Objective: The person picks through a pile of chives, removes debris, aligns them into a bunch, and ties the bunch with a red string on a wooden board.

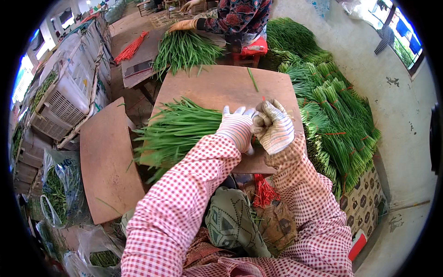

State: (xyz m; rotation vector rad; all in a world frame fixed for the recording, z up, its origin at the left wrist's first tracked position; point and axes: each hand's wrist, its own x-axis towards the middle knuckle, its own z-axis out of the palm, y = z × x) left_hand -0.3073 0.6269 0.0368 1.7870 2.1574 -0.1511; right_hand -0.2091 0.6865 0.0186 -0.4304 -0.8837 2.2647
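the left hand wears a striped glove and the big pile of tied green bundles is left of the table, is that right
Wrong side: in the head view, the big pile of tied green bundles lies right of the table. The left hand does wear a striped glove.

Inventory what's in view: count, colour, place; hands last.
Work table: one, brown, centre
Loose stalks: many, green, work table's left
Single stalk: one, green, work table's far part
Tied bundles: many, green, heaped right
Co-worker: one, dark patterned sleeve, top
Far bunch: one, green, under co-worker's hand
Far table: one, brown, upper left
Red strands: two clusters, red, far table and near lap
Board: one, brown, left
Crates: several, whitish, left
Plastic bags: at least two, clear, lower left
Forearms: two, red-white checked, below
Left hand: one, white striped glove, on loose stalks
Right hand: one, white striped glove, with red strand
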